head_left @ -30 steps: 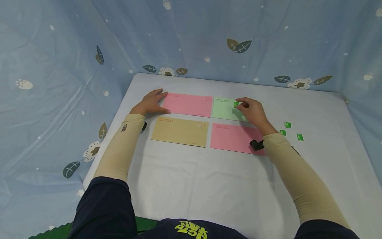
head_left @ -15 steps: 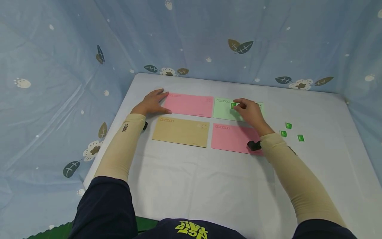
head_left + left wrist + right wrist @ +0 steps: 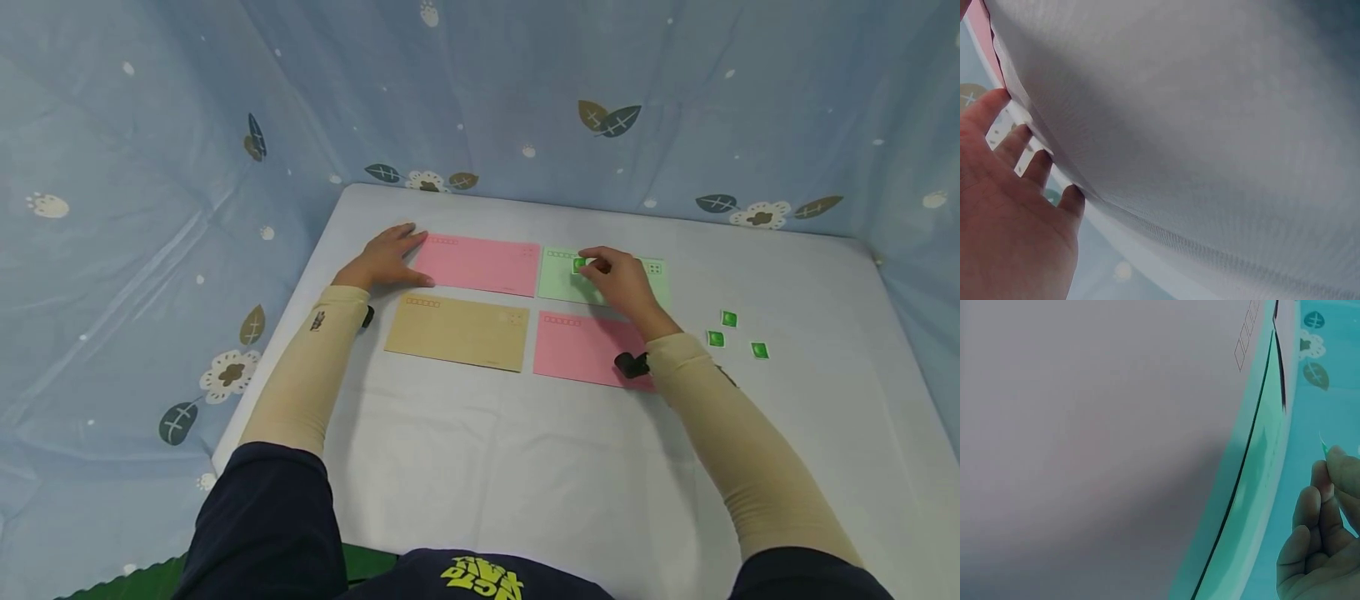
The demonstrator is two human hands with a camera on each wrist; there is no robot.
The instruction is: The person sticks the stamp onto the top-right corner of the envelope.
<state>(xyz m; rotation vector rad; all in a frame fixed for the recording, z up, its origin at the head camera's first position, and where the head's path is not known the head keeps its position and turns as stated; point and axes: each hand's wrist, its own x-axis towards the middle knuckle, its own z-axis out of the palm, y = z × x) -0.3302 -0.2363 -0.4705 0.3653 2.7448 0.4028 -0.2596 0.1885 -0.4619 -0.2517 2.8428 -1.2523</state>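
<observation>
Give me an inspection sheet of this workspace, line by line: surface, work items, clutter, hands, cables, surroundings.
Surface: white table, lightly creased covering.
Work items: far pink envelope, green envelope, tan envelope and near pink envelope, in two rows; three loose green squares, stamp-like, lie to their right.
Clutter: nothing seen.
Hands: left hand, fingers spread, at the far pink envelope's left edge; right hand pinches a fourth green square over the green envelope.
Cables: nothing seen.
Surroundings: blue backdrop printed with leaves and flowers.
</observation>
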